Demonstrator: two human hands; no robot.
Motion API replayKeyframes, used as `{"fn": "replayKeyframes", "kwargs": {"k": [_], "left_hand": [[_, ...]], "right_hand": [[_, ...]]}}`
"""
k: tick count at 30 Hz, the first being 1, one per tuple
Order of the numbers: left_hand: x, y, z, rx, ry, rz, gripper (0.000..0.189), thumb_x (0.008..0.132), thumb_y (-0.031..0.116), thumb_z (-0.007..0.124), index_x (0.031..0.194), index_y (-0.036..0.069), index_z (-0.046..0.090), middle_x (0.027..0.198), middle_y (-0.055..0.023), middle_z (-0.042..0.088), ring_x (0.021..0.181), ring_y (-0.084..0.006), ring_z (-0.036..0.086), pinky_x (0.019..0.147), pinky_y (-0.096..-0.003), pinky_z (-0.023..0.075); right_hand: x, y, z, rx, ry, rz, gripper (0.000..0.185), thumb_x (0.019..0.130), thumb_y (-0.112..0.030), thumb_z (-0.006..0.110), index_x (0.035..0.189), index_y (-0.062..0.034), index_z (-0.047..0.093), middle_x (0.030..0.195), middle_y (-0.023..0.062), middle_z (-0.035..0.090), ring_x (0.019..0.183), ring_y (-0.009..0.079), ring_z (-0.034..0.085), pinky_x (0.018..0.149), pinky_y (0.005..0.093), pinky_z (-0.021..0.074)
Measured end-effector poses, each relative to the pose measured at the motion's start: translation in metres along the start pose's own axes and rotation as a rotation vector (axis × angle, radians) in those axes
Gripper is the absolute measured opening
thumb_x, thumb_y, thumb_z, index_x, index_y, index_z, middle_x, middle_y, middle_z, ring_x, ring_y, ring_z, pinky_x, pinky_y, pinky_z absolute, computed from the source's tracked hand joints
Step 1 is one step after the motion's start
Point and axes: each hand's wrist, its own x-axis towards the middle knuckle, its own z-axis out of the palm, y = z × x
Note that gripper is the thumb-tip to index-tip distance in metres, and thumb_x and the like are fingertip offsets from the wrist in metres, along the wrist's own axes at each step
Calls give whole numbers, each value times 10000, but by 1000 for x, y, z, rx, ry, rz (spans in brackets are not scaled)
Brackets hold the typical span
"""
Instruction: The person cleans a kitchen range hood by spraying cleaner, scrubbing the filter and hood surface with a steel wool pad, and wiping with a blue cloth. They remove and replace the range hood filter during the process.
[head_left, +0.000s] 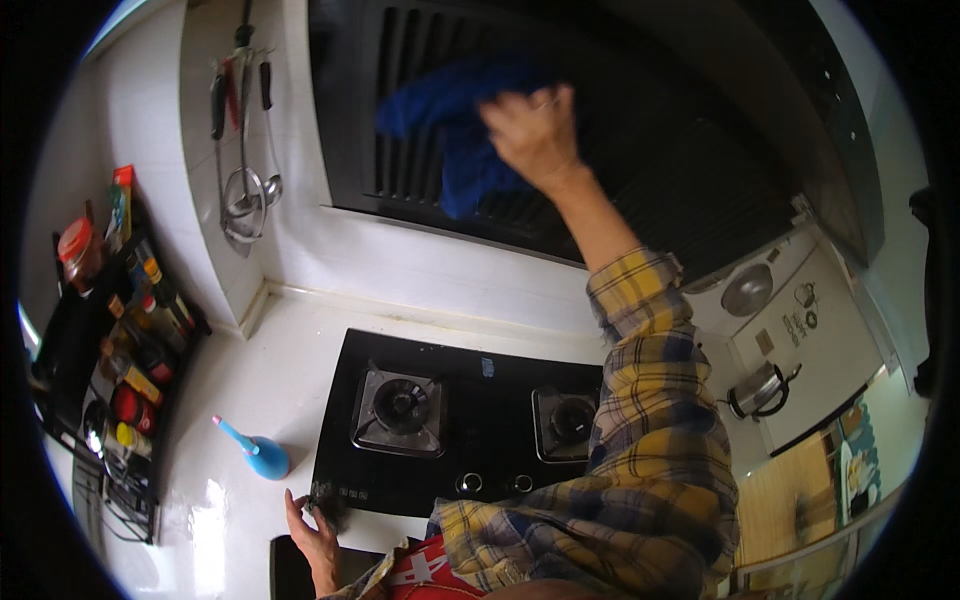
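A blue cloth (469, 127) lies under my right hand (532, 135), which presses it against the slotted front of a black range hood (637, 150); hand and cloth are slightly blurred. Low at the left, my left hand (313, 536) holds a dark, tangled scouring pad (328, 506) in its fingertips near the front left corner of a black glass gas hob (465, 412). A blue spray bottle (266, 457) with a pink nozzle tip stands on the white counter (292, 337), left of the hob. My right sleeve hides part of the hob's right burner.
At the left, a black rack (187, 367) holds several bottles and jars. Ladles and other utensils (244, 202) hang on the tiled wall. A metal kettle (757, 390) stands at the right, near a wooden surface (784, 495).
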Motion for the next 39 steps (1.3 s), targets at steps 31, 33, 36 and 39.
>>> {"fn": "replayKeyframes", "kwargs": {"k": [31,33,36,39], "left_hand": [[4,73,59,-25,-188,216,642,845,-69,577,1445,35,375,1065,-196,629,948,-306,622,854,-384,495],[-4,74,53,-3,-188,209,646,843,-67,583,1445,45,377,1055,-194,629,949,-302,623,852,-379,494],[-18,68,45,-26,-142,163,654,838,-74,586,1445,51,377,1046,-192,630,951,-299,626,856,-382,493],[-23,62,38,35,-120,134,660,835,-78,584,1446,48,368,1053,-198,635,970,-306,629,870,-385,498]], "right_hand": [[-315,-58,0,322,-346,1233,1081,695,-357,827,1502,-12,195,1527,262,208,1394,457,220,1170,563,151],[-320,-65,-2,312,-446,1132,1071,694,-325,831,1494,7,200,1517,271,214,1391,462,227,1173,561,164],[-305,-57,-27,514,-331,1369,1031,707,-261,823,1477,37,206,1486,291,248,1384,467,239,1176,551,169],[-253,-15,-59,522,-63,1378,1074,740,-232,795,1494,43,81,1514,303,193,1409,456,205,1178,538,165]]}}
